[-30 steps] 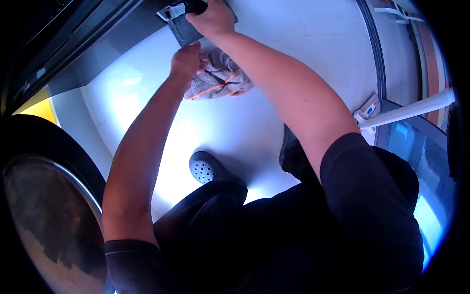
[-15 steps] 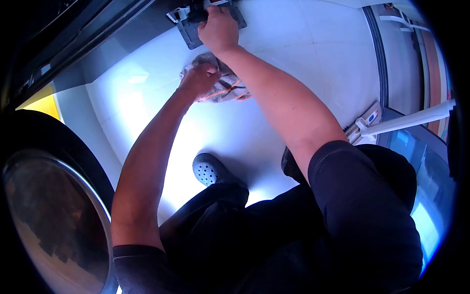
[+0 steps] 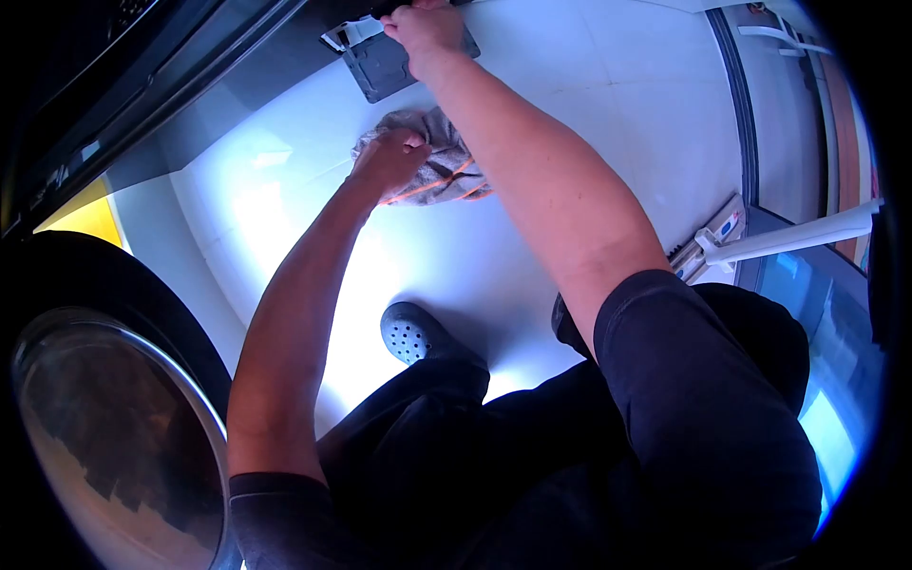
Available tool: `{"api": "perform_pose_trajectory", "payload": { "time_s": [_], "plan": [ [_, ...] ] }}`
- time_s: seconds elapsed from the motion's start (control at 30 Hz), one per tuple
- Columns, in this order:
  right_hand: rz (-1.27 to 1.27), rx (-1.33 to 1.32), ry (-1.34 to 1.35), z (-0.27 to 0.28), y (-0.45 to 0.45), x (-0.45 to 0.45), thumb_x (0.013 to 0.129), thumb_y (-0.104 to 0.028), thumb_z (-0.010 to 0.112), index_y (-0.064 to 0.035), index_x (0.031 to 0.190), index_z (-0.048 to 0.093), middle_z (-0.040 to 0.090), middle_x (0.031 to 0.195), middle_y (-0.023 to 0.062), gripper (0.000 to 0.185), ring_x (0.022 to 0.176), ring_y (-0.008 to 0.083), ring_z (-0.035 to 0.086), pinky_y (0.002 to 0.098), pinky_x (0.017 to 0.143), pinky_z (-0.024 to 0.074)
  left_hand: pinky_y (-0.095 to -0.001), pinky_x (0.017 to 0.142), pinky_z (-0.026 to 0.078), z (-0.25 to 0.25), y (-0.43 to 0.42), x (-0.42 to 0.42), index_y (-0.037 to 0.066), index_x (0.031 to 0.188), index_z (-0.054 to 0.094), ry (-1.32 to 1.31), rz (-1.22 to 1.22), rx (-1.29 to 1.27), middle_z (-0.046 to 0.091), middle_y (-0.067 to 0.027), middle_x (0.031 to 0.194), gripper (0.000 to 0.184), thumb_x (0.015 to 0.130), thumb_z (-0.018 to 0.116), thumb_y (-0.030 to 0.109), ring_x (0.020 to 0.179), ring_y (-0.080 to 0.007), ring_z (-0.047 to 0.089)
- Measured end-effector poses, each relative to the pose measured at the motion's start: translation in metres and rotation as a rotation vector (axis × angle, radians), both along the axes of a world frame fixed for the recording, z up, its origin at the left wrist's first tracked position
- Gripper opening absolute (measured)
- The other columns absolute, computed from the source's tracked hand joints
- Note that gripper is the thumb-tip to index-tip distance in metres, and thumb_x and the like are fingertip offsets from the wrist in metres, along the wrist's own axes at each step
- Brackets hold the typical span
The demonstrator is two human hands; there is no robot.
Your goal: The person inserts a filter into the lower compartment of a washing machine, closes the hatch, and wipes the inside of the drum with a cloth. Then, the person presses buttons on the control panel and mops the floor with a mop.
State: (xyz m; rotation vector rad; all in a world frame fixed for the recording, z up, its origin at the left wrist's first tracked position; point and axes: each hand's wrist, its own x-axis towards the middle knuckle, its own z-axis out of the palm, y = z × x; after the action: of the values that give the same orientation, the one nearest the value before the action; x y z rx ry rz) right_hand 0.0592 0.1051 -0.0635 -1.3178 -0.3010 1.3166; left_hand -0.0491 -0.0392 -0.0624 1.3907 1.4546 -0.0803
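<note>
My left hand [image 3: 391, 160] is closed on a grey cloth [image 3: 442, 179] with orange stripes, which lies bunched on the white floor. Farther up, my right hand [image 3: 425, 28] has its fingers curled at a dark part by the top edge of the frame; what they grip there is hidden. Below that hand, a dark grey flap [image 3: 382, 78] hangs open at the bottom of a dark machine, with a white piece beside it.
A round glass door [image 3: 119, 442] with a metallic rim stands at the lower left. At the right, a white bar [image 3: 798, 237] projects near a glass panel. My grey clog [image 3: 408, 332] is on the white floor [image 3: 608, 123].
My left hand has moved right from beside the flap onto the cloth and closed. My right hand first shifted slightly right and down, then back up towards the frame's top edge.
</note>
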Motion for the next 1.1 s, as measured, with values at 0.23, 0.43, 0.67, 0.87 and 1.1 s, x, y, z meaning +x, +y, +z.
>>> {"api": "perform_pose_trajectory", "payload": {
  "time_s": [0.23,0.43,0.67,0.87,1.1],
  "plan": [
    [-0.259,-0.064,-0.656,-0.026,0.033,-0.031,0.069,-0.009,0.075,0.0024,0.086,0.060,0.067,0.086,0.0192,0.025,0.087,0.0359,0.069,0.0457,0.081,0.0543,-0.0380,0.099,0.049,-0.010,-0.007,-0.001,0.009,0.118,0.067,-0.028,0.021,0.029,0.069,-0.0134,0.119,0.043,0.090,0.062,0.041,0.113,-0.0296,0.065],
    [-0.114,0.132,-0.102,-0.032,0.030,-0.028,0.087,0.005,0.058,0.0016,0.094,0.059,0.063,0.081,0.0107,0.008,0.064,0.0258,0.065,0.0326,0.053,0.0545,-0.0402,0.096,0.050,0.046,-0.013,0.001,0.007,0.115,0.066,0.040,-0.050,0.064,0.069,-0.0158,0.115,0.036,0.093,0.059,0.034,0.110,-0.0315,0.065],
    [-0.231,0.208,0.736,-0.059,0.044,-0.026,0.089,-0.014,0.068,-0.0021,0.093,0.063,0.066,0.083,0.0123,0.014,0.077,0.0281,0.067,0.0397,0.061,0.0563,-0.0455,0.086,0.054,0.173,-0.007,0.005,0.008,0.109,0.067,0.423,-0.607,0.105,0.069,-0.0143,0.110,0.032,0.092,0.061,0.035,0.101,-0.0323,0.068],
    [-0.154,-0.391,0.318,0.022,0.026,-0.003,0.091,-0.007,0.059,-0.0055,0.111,0.060,0.062,0.076,0.0070,0.020,0.067,0.0171,0.063,0.0218,0.049,0.0509,-0.0395,0.080,0.056,0.309,-0.021,0.028,0.005,0.106,0.068,0.505,-0.562,0.392,0.068,-0.0134,0.106,0.029,0.089,0.069,0.028,0.094,-0.0289,0.068],
    [-0.164,0.131,0.108,-0.023,0.014,-0.022,0.081,0.002,0.060,0.0033,0.108,0.063,0.066,0.086,0.0117,0.027,0.059,0.0198,0.063,0.0314,0.041,0.0523,-0.0433,0.098,0.050,0.374,-0.051,0.042,0.006,0.122,0.064,0.378,-0.282,0.472,0.065,-0.0153,0.124,0.037,0.089,0.069,0.021,0.115,-0.0334,0.062]
  ]
}}
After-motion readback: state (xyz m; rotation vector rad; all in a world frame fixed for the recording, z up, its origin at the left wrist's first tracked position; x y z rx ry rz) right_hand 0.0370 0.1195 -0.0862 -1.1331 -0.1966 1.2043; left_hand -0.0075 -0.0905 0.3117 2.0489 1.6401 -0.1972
